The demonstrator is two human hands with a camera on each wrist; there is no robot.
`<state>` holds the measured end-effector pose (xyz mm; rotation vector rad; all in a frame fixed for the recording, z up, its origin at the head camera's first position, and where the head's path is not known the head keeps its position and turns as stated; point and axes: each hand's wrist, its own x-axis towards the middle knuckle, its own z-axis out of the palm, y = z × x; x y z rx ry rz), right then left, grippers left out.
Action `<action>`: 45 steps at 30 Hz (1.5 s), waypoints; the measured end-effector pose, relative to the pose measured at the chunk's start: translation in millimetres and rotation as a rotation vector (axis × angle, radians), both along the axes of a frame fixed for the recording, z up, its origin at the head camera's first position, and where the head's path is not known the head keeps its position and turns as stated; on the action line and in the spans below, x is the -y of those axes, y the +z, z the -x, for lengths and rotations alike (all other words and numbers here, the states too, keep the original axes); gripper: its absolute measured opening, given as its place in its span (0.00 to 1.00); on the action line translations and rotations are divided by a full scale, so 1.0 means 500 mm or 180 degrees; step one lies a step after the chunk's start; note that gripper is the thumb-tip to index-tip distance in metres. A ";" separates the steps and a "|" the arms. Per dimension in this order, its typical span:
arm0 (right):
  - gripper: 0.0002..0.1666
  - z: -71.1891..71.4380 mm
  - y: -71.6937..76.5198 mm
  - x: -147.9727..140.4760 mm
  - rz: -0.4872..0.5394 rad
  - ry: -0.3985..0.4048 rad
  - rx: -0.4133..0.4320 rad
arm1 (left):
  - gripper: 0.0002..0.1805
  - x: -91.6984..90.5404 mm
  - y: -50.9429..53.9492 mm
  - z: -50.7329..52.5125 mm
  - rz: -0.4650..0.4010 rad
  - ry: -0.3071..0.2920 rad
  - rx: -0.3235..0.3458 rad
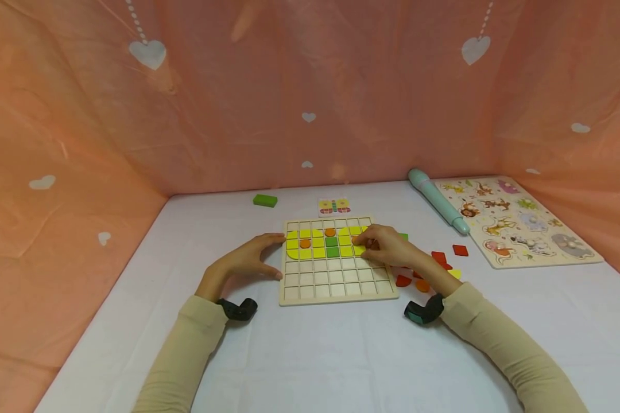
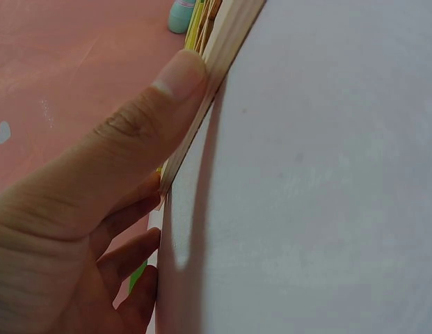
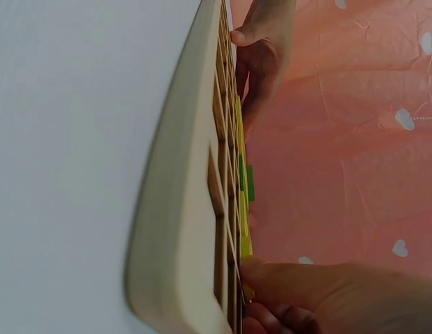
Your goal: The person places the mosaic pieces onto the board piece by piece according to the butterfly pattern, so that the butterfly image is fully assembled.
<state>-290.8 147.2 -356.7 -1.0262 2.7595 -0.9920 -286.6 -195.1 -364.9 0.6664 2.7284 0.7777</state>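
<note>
A wooden grid board (image 1: pixel 317 289) lies on the table, with yellow tiles (image 1: pixel 299 252), green square tiles (image 1: pixel 332 246) and orange round pieces (image 1: pixel 330 232) set in its upper rows. At the board's left edge, my left hand (image 1: pixel 245 257) touches the rim with its thumb and fingertips, the thumb fairly straight. My right hand (image 1: pixel 387 245) is over the board's right side, thumb and fingers bent together at a yellow tile (image 3: pixel 246 247) in the right wrist view. The fingers partly hide that tile and its neighbours.
Behind the board lies a small pattern card (image 1: pixel 334 206); a green block (image 1: pixel 265 200) is farther left. Loose red pieces (image 1: pixel 460 250) and an orange disc (image 1: pixel 422 285) lie right of the board. A teal microphone-like stick (image 1: pixel 439 201) borders an animal puzzle board (image 1: pixel 537 255).
</note>
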 end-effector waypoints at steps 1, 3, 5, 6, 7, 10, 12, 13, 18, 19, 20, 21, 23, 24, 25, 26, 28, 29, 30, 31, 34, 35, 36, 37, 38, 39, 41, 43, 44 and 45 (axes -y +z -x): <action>0.18 0.000 0.000 0.000 0.0008 0.0000 -0.0002 | 0.52 0.000 0.000 0.000 0.0003 0.0004 0.0003; 0.18 0.000 0.001 0.002 0.0007 -0.0011 -0.0008 | 0.52 0.001 0.002 -0.001 0.0010 0.0012 0.0004; 0.18 0.001 0.001 0.002 -0.0003 -0.0018 -0.0015 | 0.52 0.001 0.003 -0.003 0.0006 0.0012 -0.0002; 0.18 0.001 0.002 0.002 -0.0013 -0.0017 -0.0019 | 0.52 0.000 0.003 -0.003 0.0004 0.0023 0.0009; 0.18 0.001 0.003 0.002 -0.0017 -0.0014 -0.0026 | 0.52 0.000 0.004 -0.003 0.0006 0.0015 0.0001; 0.18 -0.003 0.013 -0.002 0.0023 -0.0020 -0.0042 | 0.52 -0.001 0.004 -0.004 0.0003 0.0001 -0.0003; 0.17 -0.007 0.026 -0.009 0.0090 -0.0022 -0.0115 | 0.52 -0.002 0.005 -0.004 -0.0002 0.0005 0.0005; 0.17 -0.009 0.033 -0.015 0.0138 -0.0027 -0.0159 | 0.52 -0.002 0.005 -0.004 -0.0002 0.0001 0.0004; 0.17 -0.026 0.058 -0.071 0.0290 -0.0041 -0.0429 | 0.52 -0.002 0.007 -0.003 -0.0003 -0.0008 0.0007; 0.17 -0.031 0.059 -0.086 0.0293 -0.0040 -0.0487 | 0.52 -0.002 0.007 -0.003 0.0002 -0.0021 -0.0003; 0.16 -0.037 0.058 -0.102 0.0302 -0.0033 -0.0547 | 0.52 -0.001 0.007 -0.002 0.0001 -0.0025 -0.0006; 0.16 -0.042 0.056 -0.118 0.0302 -0.0030 -0.0608 | 0.52 -0.001 0.007 -0.002 0.0005 -0.0030 -0.0011; 0.16 -0.055 0.050 -0.153 0.0305 -0.0023 -0.0709 | 0.52 0.001 0.007 -0.002 0.0001 -0.0044 -0.0024; 0.16 -0.062 0.047 -0.171 0.0318 -0.0011 -0.0741 | 0.52 0.002 0.007 -0.002 -0.0003 -0.0048 -0.0026; 0.16 -0.069 0.043 -0.188 0.0320 -0.0017 -0.0768 | 0.52 0.002 0.007 -0.002 -0.0004 -0.0054 -0.0030; 0.16 -0.077 0.040 -0.207 0.0321 -0.0040 -0.0773 | 0.52 0.002 0.007 -0.002 -0.0008 -0.0057 -0.0028; 0.16 -0.093 0.033 -0.242 0.0279 -0.0114 -0.0731 | 0.52 0.002 0.006 -0.002 -0.0010 -0.0073 -0.0033; 0.16 -0.100 0.030 -0.258 0.0263 -0.0156 -0.0687 | 0.52 0.002 0.005 -0.001 -0.0008 -0.0079 -0.0036; 0.15 -0.106 0.026 -0.273 0.0235 -0.0201 -0.0640 | 0.52 0.002 0.003 0.000 -0.0002 -0.0083 -0.0040; 0.15 -0.110 0.023 -0.286 0.0207 -0.0227 -0.0610 | 0.53 0.002 0.002 0.000 0.0006 -0.0080 -0.0042; 0.15 -0.119 0.012 -0.315 0.0153 -0.0224 -0.0491 | 0.53 0.003 0.003 0.000 0.0003 -0.0069 -0.0042; 0.16 -0.121 0.008 -0.322 0.0146 -0.0200 -0.0455 | 0.53 0.004 0.003 -0.001 -0.0004 -0.0068 -0.0043; 0.16 -0.122 0.004 -0.327 0.0145 -0.0158 -0.0424 | 0.52 0.004 0.005 -0.001 -0.0004 -0.0068 -0.0046; 0.16 -0.123 0.001 -0.331 0.0145 -0.0126 -0.0391 | 0.52 0.003 0.006 -0.002 -0.0013 -0.0066 -0.0043; 0.16 -0.124 -0.002 -0.333 0.0144 -0.0106 -0.0338 | 0.52 0.003 0.007 -0.003 -0.0020 -0.0067 -0.0040; 0.16 -0.124 -0.006 -0.336 0.0139 -0.0089 -0.0301 | 0.52 0.002 0.009 -0.004 -0.0022 -0.0067 -0.0034; 0.16 -0.124 -0.012 -0.339 0.0147 -0.0085 -0.0233 | 0.52 0.000 0.008 -0.004 -0.0016 -0.0071 -0.0033; 0.16 -0.124 -0.017 -0.341 0.0137 -0.0110 -0.0197 | 0.52 -0.001 0.008 -0.004 -0.0005 -0.0066 -0.0031; 0.16 -0.123 -0.020 -0.342 0.0121 -0.0135 -0.0190 | 0.52 -0.002 0.009 -0.005 0.0001 -0.0062 -0.0027; 0.16 -0.122 -0.023 -0.343 0.0103 -0.0158 -0.0196 | 0.52 -0.002 0.009 -0.005 0.0007 -0.0065 -0.0034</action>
